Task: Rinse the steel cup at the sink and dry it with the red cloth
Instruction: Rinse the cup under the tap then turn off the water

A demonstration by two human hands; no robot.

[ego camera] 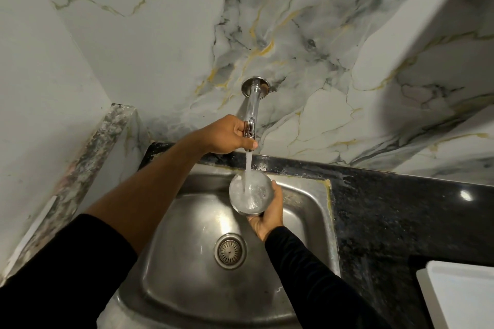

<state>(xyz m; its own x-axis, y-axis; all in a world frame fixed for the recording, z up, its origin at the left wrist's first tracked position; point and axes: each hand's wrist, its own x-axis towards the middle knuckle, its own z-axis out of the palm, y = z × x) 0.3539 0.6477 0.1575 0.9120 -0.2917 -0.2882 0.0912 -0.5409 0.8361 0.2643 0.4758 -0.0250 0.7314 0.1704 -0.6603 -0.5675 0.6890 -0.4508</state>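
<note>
Water (248,168) runs from the tap (252,112) into the steel cup (250,193), gripped by my right hand (268,218) over the sink (302,187) at 12 o'clock. My left hand (227,136) grips the tap. Rinsing underway (red cloth unseen); next, shut off and tip out.

left hand (224,136) wrapped round the chrome tap (251,112) coming off the marble wall | water stream (248,171) running straight into the steel cup (250,192) | right hand (267,215) gripping the cup from below, over the steel sink (187,222) | drain (230,250) sits near the cup, toward the camera | black counter (387,222) on the right
</note>
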